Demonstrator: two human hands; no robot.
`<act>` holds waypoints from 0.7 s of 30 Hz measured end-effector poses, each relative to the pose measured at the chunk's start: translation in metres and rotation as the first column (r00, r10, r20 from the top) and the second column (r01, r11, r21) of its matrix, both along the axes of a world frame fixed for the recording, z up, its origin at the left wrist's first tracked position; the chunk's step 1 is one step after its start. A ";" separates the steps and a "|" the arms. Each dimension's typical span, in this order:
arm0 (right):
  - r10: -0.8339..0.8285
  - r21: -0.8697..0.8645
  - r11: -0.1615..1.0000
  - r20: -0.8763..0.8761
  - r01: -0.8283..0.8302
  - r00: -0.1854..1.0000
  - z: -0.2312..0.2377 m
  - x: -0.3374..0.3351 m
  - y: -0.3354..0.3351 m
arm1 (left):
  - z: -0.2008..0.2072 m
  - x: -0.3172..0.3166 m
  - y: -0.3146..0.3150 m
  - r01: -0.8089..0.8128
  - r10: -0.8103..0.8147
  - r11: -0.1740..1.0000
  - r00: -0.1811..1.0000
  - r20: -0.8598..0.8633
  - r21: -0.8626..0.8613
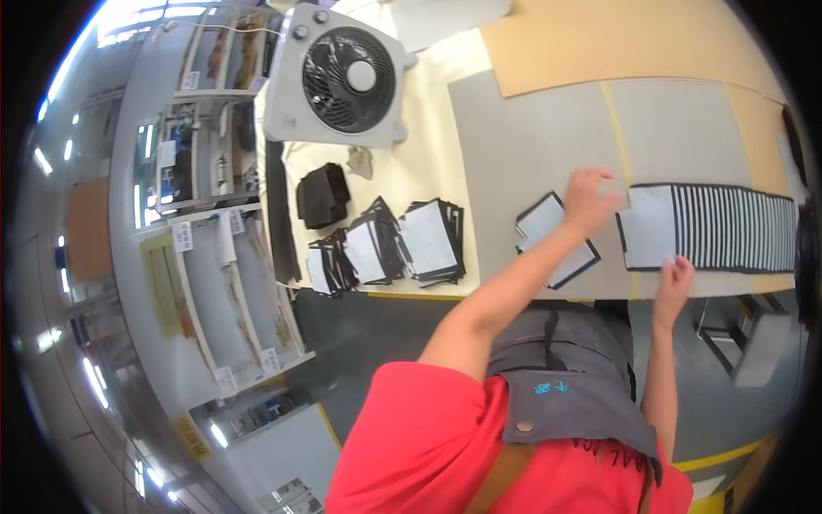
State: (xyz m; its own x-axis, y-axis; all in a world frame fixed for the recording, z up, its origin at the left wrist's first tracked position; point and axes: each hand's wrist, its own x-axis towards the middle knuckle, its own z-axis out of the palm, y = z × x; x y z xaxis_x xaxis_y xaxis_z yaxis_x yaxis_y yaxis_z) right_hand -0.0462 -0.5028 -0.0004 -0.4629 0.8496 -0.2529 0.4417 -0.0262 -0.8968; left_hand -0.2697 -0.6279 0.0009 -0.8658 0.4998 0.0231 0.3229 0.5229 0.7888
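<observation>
My left hand (589,204) reaches over the grey work surface, fingers apart and slightly blurred, with nothing visible in them. Beneath that forearm lie loose white pieces with black borders (541,220), partly covered by the arm. To the right stretches a row of overlapping black-edged white pieces (736,228), fanned so that only narrow strips show. The nearest one, a white piece with black edging (649,228), lies fully exposed at the row's left end. At its lower right corner is my right hand (675,281), fingers bent and parted, thumb close to the edge.
Several stacks of black-edged white pieces (435,240) stand left on the cream-covered table, beside a dark bundle (323,195) and a crumpled scrap (360,161). A grey box fan (287,90) is behind them. Brown board (634,43) lies at the far side. Shelving (244,300) stands left.
</observation>
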 end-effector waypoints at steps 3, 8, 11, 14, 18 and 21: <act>0.266 -0.037 0.964 0.040 -0.264 0.963 0.027 -0.027 -0.025 | 0.007 -0.014 -0.060 -0.153 0.167 0.986 0.948 0.272 -0.072; 0.511 -0.053 0.858 -0.019 -0.511 0.859 0.023 -0.061 -0.078 | 0.034 -0.015 -0.160 -0.302 0.313 0.947 0.945 0.094 -0.108; 0.531 0.000 0.847 0.040 -0.531 0.847 0.014 -0.069 -0.094 | 0.035 -0.009 -0.174 -0.299 0.316 0.945 0.938 0.141 -0.134; 0.527 0.175 0.828 0.077 -0.532 0.846 -0.004 -0.077 -0.105 | 0.035 -0.001 -0.181 -0.286 0.313 0.945 0.932 0.181 -0.161; 0.560 0.294 0.762 0.150 -0.577 0.815 -0.014 -0.083 -0.109 | 0.027 0.007 -0.190 -0.285 0.305 0.951 0.930 0.206 -0.122; 0.579 0.323 0.731 0.173 -0.601 0.797 -0.014 -0.081 -0.108 | 0.019 0.011 -0.195 -0.257 0.278 0.958 0.940 0.199 -0.126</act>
